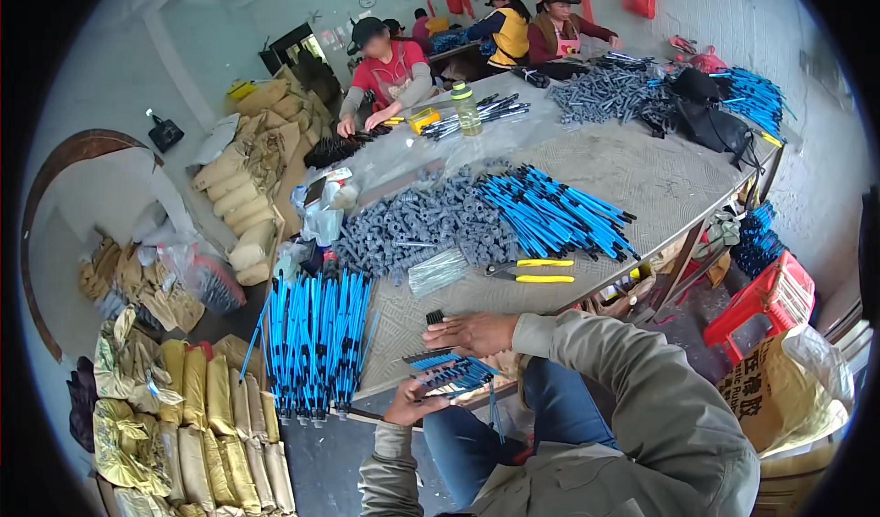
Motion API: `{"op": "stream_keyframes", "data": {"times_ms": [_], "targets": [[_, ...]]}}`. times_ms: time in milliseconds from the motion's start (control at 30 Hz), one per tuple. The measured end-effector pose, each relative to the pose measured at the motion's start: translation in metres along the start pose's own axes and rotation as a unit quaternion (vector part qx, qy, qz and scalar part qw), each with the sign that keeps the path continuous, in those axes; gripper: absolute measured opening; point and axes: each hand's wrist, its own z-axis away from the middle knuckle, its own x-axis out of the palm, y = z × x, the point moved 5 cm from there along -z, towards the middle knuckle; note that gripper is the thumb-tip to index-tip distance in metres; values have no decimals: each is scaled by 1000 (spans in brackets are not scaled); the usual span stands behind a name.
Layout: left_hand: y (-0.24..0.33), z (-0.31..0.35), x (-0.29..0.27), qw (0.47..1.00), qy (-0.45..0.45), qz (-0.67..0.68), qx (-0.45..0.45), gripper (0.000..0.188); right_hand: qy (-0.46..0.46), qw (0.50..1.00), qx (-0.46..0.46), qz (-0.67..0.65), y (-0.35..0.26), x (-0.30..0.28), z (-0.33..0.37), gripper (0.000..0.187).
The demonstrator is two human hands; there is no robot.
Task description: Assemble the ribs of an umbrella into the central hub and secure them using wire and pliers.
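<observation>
Over my lap, at the table's near edge, my left hand point(414, 401) is closed round a bundle of thin blue rods point(469, 376) with black ends. My right hand point(472, 334) lies just above that bundle, palm down with its fingers together. A cluster of black rod ends point(434, 317) sticks out past its fingertips; the rest of what it grips is hidden under the hand. Some blue rods hang down between my knees. To the left, a large pile of blue rods point(316, 338) with black ends lies across the table edge.
On the table point(669, 182) lie a heap of grey plastic parts point(426, 224), more blue rods point(555, 210), clear thin sticks point(438, 272) and yellow-handled pliers point(541, 270). Sacks point(197, 398) stand at left, a red stool point(765, 302) at right. Co-workers point(390, 72) sit across the table.
</observation>
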Motion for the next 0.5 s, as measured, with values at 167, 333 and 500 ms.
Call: {"op": "stream_keyframes", "data": {"times_ms": [167, 333, 500], "targets": [[-11, 10, -21, 999, 29, 0, -22, 48, -6, 1000, 17, -15, 1, 1, 0, 44], [-20, 20, -31, 996, -30, 43, 76, 57, -4, 999, 34, -33, 0, 1, 0, 46], [-1, 44, -28, 994, 17, 64, 83, 61, 30, 997, 66, -30, 8, 6, 1, 45]]}}
